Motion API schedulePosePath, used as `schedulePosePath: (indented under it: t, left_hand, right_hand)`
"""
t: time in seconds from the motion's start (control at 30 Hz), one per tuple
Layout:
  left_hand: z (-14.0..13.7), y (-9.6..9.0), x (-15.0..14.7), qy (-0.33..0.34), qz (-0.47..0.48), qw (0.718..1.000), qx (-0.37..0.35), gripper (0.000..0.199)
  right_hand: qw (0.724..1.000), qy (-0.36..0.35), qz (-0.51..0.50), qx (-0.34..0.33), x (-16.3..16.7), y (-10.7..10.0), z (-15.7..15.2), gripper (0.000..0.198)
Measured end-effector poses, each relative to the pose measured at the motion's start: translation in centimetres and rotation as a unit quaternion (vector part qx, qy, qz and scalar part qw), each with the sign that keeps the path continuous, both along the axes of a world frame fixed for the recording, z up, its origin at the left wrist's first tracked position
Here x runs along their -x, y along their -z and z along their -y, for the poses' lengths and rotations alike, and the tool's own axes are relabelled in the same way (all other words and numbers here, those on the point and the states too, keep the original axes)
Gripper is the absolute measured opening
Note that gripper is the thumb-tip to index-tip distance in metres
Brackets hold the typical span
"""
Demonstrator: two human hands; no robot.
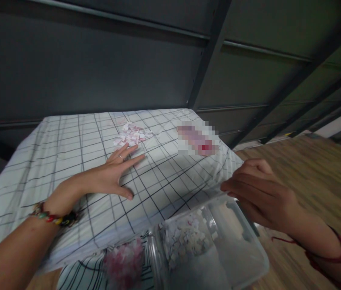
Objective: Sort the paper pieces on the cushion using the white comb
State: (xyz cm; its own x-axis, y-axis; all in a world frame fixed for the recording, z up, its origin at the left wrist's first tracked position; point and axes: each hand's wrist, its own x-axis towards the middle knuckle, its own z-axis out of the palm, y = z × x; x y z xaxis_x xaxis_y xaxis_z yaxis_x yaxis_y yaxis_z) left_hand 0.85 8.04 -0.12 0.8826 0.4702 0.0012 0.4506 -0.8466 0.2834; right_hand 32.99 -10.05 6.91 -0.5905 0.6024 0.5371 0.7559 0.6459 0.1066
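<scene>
My left hand [113,171] is open, with its fingers spread low over the checked tablecloth. Just beyond its fingertips lies a loose pile of small white and pinkish paper scraps [132,135]. My right hand [259,191] is closed, its fingertips pinched at the far rim of a clear plastic box [233,253]. White and cream scraps [185,237] lie inside this box. To their left, a clump of pink and white scraps [125,259] sits beyond a clear divider or wall, over striped cloth. Whether it is in the same box I cannot tell.
The checked tablecloth [170,173] covers a table against a dark panelled wall [98,64]. A blurred-out pinkish oblong item [197,139] lies near the table's right edge. Wooden flooring [309,173] stretches away on the right.
</scene>
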Motion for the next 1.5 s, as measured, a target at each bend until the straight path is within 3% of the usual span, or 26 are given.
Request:
schedulePosePath:
  t: [0.2, 0.4, 0.57, 0.7, 1.0, 1.2, 1.5]
  left_hand:
    - [-0.9, 0.0, 0.9, -0.040, 0.012, 0.999, -0.016, 0.099]
    - [-2.5, 0.0, 3.1, -0.147, -0.003, 0.988, -0.048, 0.095]
    - [-2.7, -0.2, 3.8, -0.199, -0.044, 0.977, -0.053, 0.092]
    - [-2.7, 0.0, 3.9, -0.221, -0.058, 0.972, -0.058, 0.091]
    - [-2.8, 0.6, 4.1, -0.245, -0.092, 0.965, -0.005, 0.098]
    - [-2.5, 0.1, 3.5, -0.261, -0.121, 0.958, 0.010, 0.094]
    - [-2.7, 0.2, 3.7, -0.259, -0.118, 0.958, 0.014, 0.099]
  right_hand:
    - [0.999, 0.011, -0.010, -0.047, 0.9, -0.9, -2.1, 0.019]
    - [0.995, 0.056, -0.004, -0.088, 2.9, 0.0, -9.8, 0.021]
    - [0.994, 0.005, -0.004, -0.111, 5.4, 0.9, -16.3, 0.021]
    - [0.993, -0.014, -0.009, -0.117, 6.2, 1.1, -18.9, 0.023]
    - [0.988, -0.042, 0.023, -0.146, 5.6, 1.3, -21.0, 0.024]
    - [0.983, -0.044, -0.019, -0.179, 4.8, 1.9, -20.8, 0.018]
    - [0.985, -0.098, -0.055, -0.132, 4.3, 1.9, -19.3, 0.019]
